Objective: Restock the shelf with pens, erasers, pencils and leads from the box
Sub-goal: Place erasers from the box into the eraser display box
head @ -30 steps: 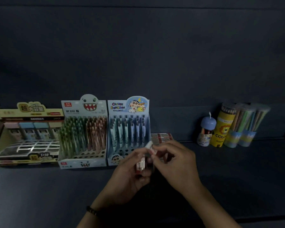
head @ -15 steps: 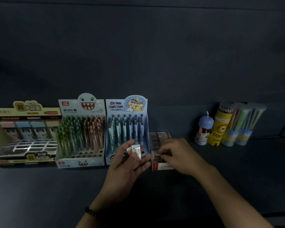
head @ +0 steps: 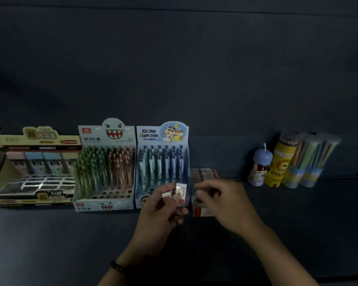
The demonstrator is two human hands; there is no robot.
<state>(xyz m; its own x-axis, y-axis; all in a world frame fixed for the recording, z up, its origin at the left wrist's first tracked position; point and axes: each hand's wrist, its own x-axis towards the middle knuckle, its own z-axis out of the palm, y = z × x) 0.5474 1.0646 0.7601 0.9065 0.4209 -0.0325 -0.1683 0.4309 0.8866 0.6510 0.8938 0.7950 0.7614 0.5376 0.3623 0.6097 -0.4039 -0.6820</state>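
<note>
Here, left hand (head: 163, 211) pinches 2 erasers (head: 181, 192); right hand (head: 225, 205), fingers curled, touches the eraser box (head: 204, 174), its grip unclear.

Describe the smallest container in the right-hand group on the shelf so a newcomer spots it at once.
On the dark shelf, look right of the display boxes to the four containers standing in a row. The leftmost is the small jar: short, with a rounded lilac-blue cap and a loop on top, unlike the tall yellow lion tube and clear pencil tubes beside it.
</note>
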